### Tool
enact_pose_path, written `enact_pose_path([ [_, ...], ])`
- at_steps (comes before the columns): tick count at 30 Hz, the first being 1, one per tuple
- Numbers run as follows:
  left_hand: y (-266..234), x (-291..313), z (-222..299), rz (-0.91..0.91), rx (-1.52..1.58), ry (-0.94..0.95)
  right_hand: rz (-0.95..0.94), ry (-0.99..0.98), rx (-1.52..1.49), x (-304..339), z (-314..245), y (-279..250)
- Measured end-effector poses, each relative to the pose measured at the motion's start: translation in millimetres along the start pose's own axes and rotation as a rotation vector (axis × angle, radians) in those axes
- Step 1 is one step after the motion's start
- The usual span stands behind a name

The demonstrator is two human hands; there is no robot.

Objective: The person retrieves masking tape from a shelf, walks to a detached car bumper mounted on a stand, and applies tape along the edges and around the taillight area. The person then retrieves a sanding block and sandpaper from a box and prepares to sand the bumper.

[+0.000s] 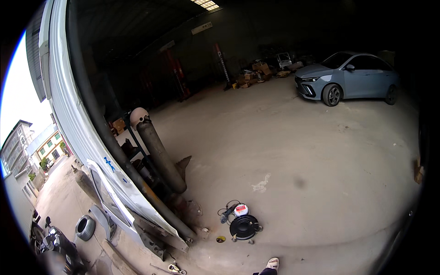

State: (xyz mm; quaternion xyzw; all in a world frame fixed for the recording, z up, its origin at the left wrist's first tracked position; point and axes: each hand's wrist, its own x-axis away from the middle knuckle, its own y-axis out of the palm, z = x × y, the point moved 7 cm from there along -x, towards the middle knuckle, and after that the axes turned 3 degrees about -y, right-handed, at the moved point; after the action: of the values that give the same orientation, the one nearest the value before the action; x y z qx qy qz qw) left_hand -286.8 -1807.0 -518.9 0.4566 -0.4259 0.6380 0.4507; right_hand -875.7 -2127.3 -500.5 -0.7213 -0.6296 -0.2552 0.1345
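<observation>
Round, black, probably plastic wheeled stand point(244, 227), near middle, just nearer than a white, round, red-labelled tub point(240, 210), seems stiff, fairly light, apt to roll, best held by opposite rims; hands unseen, grip cannot be told.

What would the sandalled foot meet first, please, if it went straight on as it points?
The sandalled foot would perhaps first meet the grey-blue car across the floor; depth and fisheye bending leave that uncertain.

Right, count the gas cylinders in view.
2: one tall gas cylinder inside, left of the car; another cylinder outside, beyond the loose tyre. Dark areas may hide more.
</observation>
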Motion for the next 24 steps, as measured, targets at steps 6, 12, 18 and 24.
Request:
enact_pose_path([
  [6,73,-37,179,0.027,-0.099,0.114,0.141,-0.05,0.237,-82,-100,8],
  [12,127,-52,426,0.335,-0.762,0.955,0.14,0.284,0.17,-50,-147,12],
  [18,114,-40,573,0.305,-0.232,1.073,0.14,0.447,0.038,-87,-119,-26],
  [24,153,-60,590,0.42,-0.338,0.868,0.064,0.325,0.034,-181,-187,-32],
])
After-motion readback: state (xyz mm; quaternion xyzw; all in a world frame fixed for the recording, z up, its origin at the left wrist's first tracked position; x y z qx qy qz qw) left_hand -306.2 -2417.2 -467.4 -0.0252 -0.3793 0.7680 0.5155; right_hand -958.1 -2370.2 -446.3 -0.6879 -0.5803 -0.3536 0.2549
